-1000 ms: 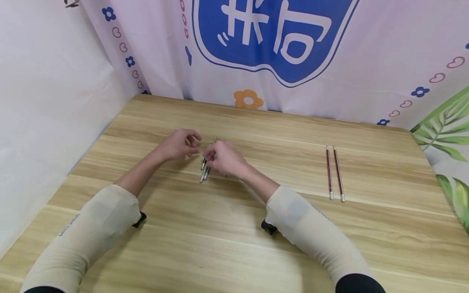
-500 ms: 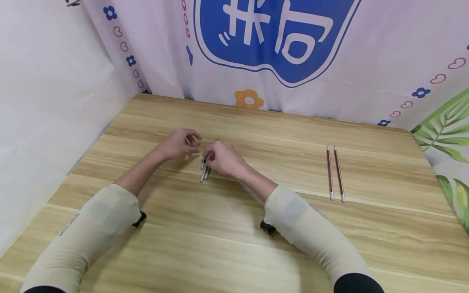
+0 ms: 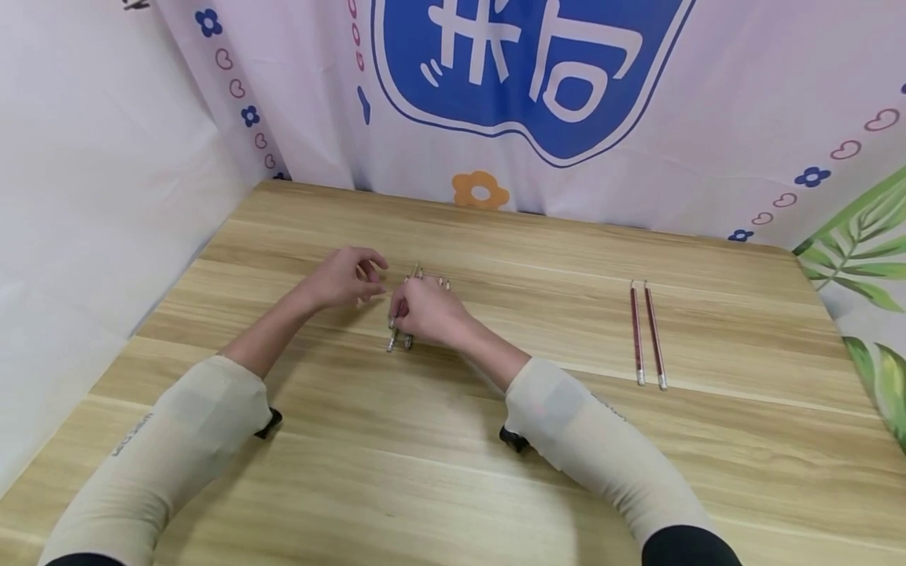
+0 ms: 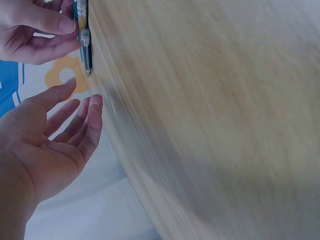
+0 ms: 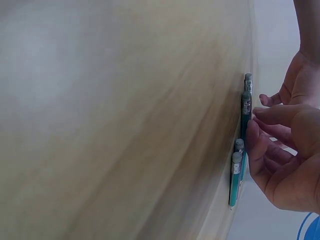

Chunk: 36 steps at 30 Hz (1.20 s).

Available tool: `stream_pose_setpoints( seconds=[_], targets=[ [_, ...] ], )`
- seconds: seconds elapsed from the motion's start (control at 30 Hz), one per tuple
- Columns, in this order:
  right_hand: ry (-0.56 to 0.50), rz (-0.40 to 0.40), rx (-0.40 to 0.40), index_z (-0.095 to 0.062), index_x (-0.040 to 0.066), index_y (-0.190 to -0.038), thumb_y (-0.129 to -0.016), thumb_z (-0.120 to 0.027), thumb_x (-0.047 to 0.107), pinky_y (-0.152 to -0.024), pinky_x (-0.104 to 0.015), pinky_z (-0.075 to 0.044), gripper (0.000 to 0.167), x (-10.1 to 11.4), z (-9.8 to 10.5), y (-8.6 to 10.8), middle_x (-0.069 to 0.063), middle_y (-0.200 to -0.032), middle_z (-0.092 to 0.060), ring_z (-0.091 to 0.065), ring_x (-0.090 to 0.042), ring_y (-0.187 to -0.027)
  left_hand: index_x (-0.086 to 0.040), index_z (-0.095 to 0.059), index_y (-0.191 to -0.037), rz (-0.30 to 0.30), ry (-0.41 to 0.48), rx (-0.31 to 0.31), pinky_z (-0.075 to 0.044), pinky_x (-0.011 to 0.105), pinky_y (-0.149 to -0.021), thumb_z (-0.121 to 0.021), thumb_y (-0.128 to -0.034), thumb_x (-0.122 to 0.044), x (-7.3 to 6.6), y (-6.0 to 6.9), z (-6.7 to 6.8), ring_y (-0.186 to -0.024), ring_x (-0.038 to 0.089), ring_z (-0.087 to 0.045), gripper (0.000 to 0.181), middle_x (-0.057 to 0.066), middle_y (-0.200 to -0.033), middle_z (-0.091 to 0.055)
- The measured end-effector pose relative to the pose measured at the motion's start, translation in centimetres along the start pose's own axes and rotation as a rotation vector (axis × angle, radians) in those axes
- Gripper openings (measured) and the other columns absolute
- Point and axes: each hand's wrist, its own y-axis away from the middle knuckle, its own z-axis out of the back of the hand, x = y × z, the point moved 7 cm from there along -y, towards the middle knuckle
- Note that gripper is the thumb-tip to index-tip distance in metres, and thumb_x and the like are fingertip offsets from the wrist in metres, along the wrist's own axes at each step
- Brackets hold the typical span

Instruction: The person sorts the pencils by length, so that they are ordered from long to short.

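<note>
My right hand (image 3: 430, 312) is over a small group of pencils (image 3: 392, 343) left of the table's middle. Its bent thumb and finger pinch a dark green pencil (image 5: 245, 107) near the eraser end. Two more green pencils (image 5: 235, 180) lie close by under the same hand, and another eraser end shows beyond. In the head view the hand covers most of the pencils' length; several tips (image 3: 444, 282) show past the knuckles. To the left, my left hand (image 3: 344, 278) hovers beside the group with fingers loosely bent, holding nothing. The left wrist view shows its palm (image 4: 45, 145) apart from the pencils.
Two dark red pencils (image 3: 647, 334) lie side by side, erasers toward me, on the right of the wooden table (image 3: 425, 472). A printed cloth (image 3: 318, 102) hangs along the back edge, and a white wall sheet (image 3: 106, 196) borders the left.
My right hand has shifted slightly left and toward me. One pencil's eraser end has moved right, away from its neighbour, and more tips show beyond the hand. My left hand stays nearly still.
</note>
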Motion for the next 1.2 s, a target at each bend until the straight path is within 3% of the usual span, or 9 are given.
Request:
stream_pose_setpoints(
  seconds=[0.4, 0.63, 0.93, 1.2],
  targets=[
    [0.018, 0.052, 0.008, -0.078, 0.011, -0.090, -0.093, -0.077, 0.012, -0.071, -0.019, -0.055, 0.003, 0.0, -0.2, 0.3, 0.002, -0.088, -0.073, -0.066, -0.009, -0.078, 0.013, -0.058, -0.130, 0.008, -0.001, 0.013, -0.064, 0.036, -0.065, -0.072, -0.0947, 0.000, -0.1, 0.2, -0.1, -0.078, 0.024, -0.067, 0.039, 0.022, -0.100, -0.068],
    [0.036, 0.021, 0.034, -0.077, 0.011, -0.091, -0.095, -0.076, 0.017, -0.060, -0.018, -0.052, 0.007, 0.2, -0.8, 0.3, 0.004, -0.081, -0.070, -0.063, -0.008, -0.067, 0.013, -0.059, -0.129, 0.005, -0.004, 0.011, -0.064, 0.036, -0.065, -0.072, -0.0955, -0.001, -0.3, 0.2, -0.1, -0.080, 0.029, -0.068, 0.039, 0.022, -0.099, -0.068],
    [0.164, -0.005, 0.010, -0.065, 0.015, -0.078, -0.095, -0.075, 0.021, -0.052, -0.019, -0.044, 0.020, 1.0, -1.2, 0.3, 0.005, -0.070, -0.063, -0.055, -0.006, -0.060, 0.012, -0.059, -0.129, 0.011, -0.005, 0.007, -0.063, 0.035, -0.064, -0.071, -0.0963, -0.001, -0.4, 0.2, -0.1, -0.081, 0.030, -0.068, 0.037, 0.021, -0.099, -0.068],
    [0.103, -0.072, -0.006, -0.067, 0.014, -0.081, -0.091, -0.077, 0.016, -0.054, -0.021, -0.049, 0.014, 0.7, -1.3, 0.2, 0.004, -0.077, -0.066, -0.061, -0.010, -0.067, 0.012, -0.058, -0.130, 0.020, -0.003, 0.012, -0.063, 0.036, -0.065, -0.071, -0.0964, -0.001, -0.3, 0.2, -0.1, -0.081, 0.031, -0.068, 0.038, 0.021, -0.100, -0.068]
  ],
)
